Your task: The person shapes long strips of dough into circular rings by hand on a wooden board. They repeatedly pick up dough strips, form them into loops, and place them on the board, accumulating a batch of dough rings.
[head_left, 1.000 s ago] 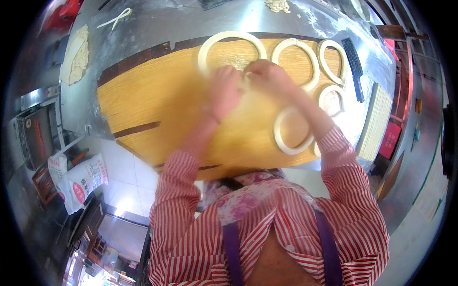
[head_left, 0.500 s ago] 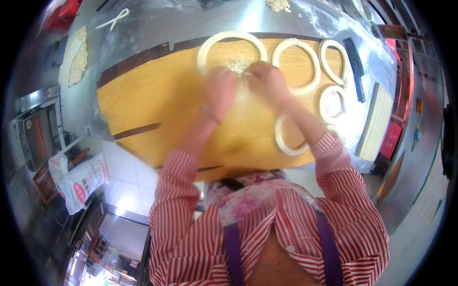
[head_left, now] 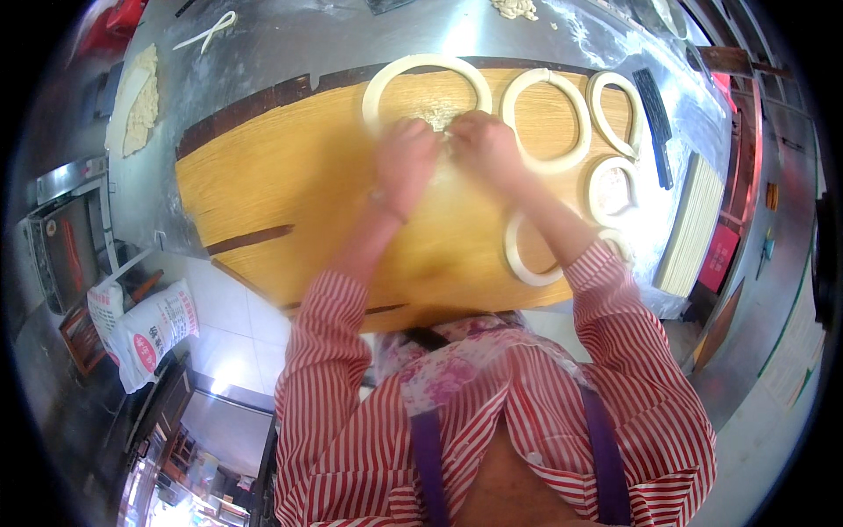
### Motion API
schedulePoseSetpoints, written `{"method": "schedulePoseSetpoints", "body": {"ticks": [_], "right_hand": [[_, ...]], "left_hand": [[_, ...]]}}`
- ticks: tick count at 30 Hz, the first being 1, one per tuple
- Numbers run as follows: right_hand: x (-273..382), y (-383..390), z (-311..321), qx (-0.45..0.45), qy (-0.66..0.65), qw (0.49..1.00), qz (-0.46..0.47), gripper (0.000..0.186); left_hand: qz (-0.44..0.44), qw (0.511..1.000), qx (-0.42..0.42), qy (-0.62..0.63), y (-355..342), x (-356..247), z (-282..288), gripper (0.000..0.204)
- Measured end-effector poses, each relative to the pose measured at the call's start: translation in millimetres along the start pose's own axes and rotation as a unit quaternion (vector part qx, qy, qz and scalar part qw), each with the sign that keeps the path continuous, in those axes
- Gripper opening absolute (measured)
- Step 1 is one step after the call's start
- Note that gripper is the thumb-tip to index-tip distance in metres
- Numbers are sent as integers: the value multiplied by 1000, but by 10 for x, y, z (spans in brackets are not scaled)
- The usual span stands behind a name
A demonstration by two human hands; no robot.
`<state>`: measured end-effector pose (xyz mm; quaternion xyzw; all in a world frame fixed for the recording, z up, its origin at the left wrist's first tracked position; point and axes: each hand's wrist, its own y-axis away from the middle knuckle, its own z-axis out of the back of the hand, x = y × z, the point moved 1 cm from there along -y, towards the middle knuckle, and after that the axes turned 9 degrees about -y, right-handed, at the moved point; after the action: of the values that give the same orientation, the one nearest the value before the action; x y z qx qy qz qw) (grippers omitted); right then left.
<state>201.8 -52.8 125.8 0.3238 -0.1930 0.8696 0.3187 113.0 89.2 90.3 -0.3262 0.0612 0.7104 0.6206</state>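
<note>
- Head view: since half a second ago the left hand (head_left: 406, 165) and right hand (head_left: 486, 151) have barely shifted; both stay pressed together at the far middle of the wooden board (head_left: 290, 184), and the dough rings lie as before.
- Both hands are curled, fingers bent down onto a small crumbly lump of dough (head_left: 436, 119) that lies inside the large dough ring (head_left: 427, 74); whether they pinch it or only press on it cannot be told.
- The board is broad, honey-coloured, with visible grain and dark edge strips, resting on a flour-dusted steel table (head_left: 290, 44).
- The rings are smooth, pale ropes of dough: a second ring (head_left: 546, 120) just beside the right hand, an oval ring (head_left: 614, 112) further right, a small ring (head_left: 612, 186) below it, and another ring (head_left: 529, 261) partly under the right forearm.
- A printed flour sack (head_left: 145, 331) stands on the floor at the left.
</note>
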Motion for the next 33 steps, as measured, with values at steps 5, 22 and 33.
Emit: {"method": "schedulePoseSetpoints", "body": {"ticks": [5, 22, 33], "right_hand": [[-65, 22, -50, 49, 47, 996, 64, 15], [52, 8, -75, 15, 64, 988, 141, 12], [46, 169, 146, 42, 78, 992, 90, 23]], "left_hand": [[12, 1000, 20, -5, -16, -13, -3, 10], [38, 994, 74, 73, 36, 99, 191, 41], [-60, 997, 2, 39, 224, 160, 202, 25]]}}
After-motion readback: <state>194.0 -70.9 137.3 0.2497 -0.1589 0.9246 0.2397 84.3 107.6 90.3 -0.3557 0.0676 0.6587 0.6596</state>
